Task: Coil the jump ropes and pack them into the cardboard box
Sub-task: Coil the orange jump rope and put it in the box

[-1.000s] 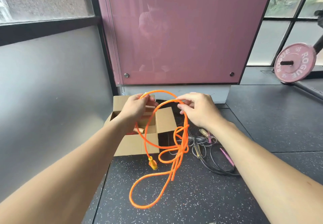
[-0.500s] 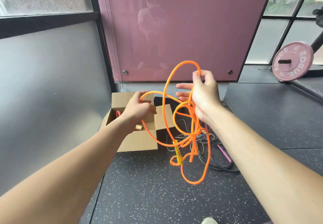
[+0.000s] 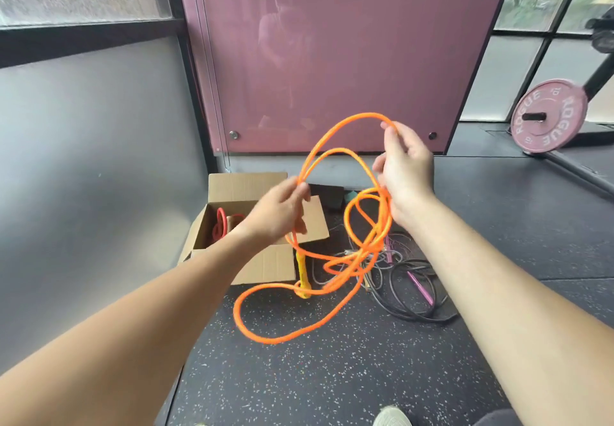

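Note:
An orange jump rope point(image 3: 335, 146) hangs in loose loops between my hands. My left hand point(image 3: 277, 209) pinches it in front of the open cardboard box point(image 3: 265, 268). My right hand point(image 3: 403, 166) holds the top loop higher up, at the right, with more loops hanging from it. The rope's yellow handle point(image 3: 303, 273) dangles below my left hand, and a big loop reaches down to the floor. A red rope point(image 3: 220, 226) lies inside the box.
A tangle of black, grey and pink jump ropes point(image 3: 407, 279) lies on the dark speckled floor right of the box. A pink weight plate point(image 3: 548, 116) stands at the far right. A maroon panel and grey walls close off the back and left.
My right hand has spread away from the left and widened the upper loop. The hanging coils have dropped lower, and the big bottom loop swung left toward the floor.

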### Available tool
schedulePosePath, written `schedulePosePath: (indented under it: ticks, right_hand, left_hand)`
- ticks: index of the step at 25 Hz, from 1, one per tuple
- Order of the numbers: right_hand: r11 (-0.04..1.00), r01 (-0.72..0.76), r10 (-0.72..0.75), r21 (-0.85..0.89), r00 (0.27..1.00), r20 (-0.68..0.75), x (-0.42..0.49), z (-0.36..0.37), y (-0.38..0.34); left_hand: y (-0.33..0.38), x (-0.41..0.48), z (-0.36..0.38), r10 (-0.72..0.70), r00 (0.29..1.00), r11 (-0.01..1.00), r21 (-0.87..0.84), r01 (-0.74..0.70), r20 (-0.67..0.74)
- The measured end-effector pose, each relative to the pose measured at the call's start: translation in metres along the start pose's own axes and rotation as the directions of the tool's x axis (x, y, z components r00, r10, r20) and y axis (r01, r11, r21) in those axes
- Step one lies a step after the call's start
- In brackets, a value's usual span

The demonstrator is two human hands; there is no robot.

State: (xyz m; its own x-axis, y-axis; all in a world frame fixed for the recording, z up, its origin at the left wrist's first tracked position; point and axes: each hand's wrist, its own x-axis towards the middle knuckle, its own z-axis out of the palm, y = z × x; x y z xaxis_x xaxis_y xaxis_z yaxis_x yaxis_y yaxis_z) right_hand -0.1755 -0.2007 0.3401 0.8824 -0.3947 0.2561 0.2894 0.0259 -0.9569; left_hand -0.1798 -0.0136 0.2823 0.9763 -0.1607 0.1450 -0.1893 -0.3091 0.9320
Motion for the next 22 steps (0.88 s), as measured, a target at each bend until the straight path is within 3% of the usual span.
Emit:
schedulePosePath:
  ticks: [2,5,6,8,11,12,13,15,17,18,20,22]
  right_hand:
    - [0.937,0.175,-0.141,-0.304,0.981,0.131,0.003,-0.01,0.011]
    - [0.851,0.158,-0.001,-0.5,0.954,0.301,0.003,-0.013,0.021]
    - [0.855,0.119,0.063,-0.506,0.943,0.328,0.002,-0.01,0.024]
    - [0.936,-0.045,0.17,-0.349,0.926,0.336,0.001,-0.004,0.024]
    - [0.952,-0.307,0.281,0.024,0.898,0.339,-0.001,0.005,0.011]
    - [0.926,-0.36,0.301,0.113,0.886,0.353,-0.004,0.009,0.005]
    - [0.902,-0.395,0.312,0.175,0.876,0.368,-0.006,0.012,0.002]
    - [0.851,-0.455,0.342,0.262,0.859,0.381,-0.011,0.02,-0.001]
    - [0.796,-0.501,0.372,0.34,0.847,0.378,-0.015,0.026,-0.002]
    - [0.776,-0.513,0.382,0.367,0.845,0.375,-0.016,0.027,-0.003]
    - [0.802,-0.499,0.391,0.328,0.854,0.343,-0.018,0.026,-0.006]
    - [0.936,-0.351,0.344,-0.03,0.895,0.283,-0.018,0.022,-0.004]
  left_hand:
    - [0.008,0.008,-0.012,0.03,0.957,0.99,-0.125,-0.069,-0.288]
    - [0.034,0.018,-0.03,0.049,0.868,0.901,-0.354,-0.252,-0.494]
    - [0.041,0.021,-0.033,0.038,0.854,0.889,-0.372,-0.266,-0.519]
    - [0.041,0.027,-0.036,-0.005,0.848,0.934,-0.305,-0.185,-0.531]
    - [0.019,0.024,-0.025,-0.09,0.883,0.99,0.058,0.131,-0.461]
    - [0.014,0.017,-0.018,-0.027,0.897,0.975,0.188,0.122,-0.442]
    - [0.011,0.009,-0.012,0.093,0.92,0.967,0.255,0.007,-0.38]
    - [0.009,-0.001,-0.004,0.265,0.96,0.952,0.181,-0.246,-0.087]
    - [0.011,-0.007,0.004,0.215,0.947,0.954,0.156,-0.256,0.239]
    - [0.01,-0.008,0.007,0.186,0.931,0.946,0.199,-0.257,0.315]
    - [0.008,-0.008,0.011,0.175,0.927,0.926,0.265,-0.27,0.332]
    - [0.006,-0.005,0.011,0.17,0.95,0.937,0.256,-0.238,0.263]
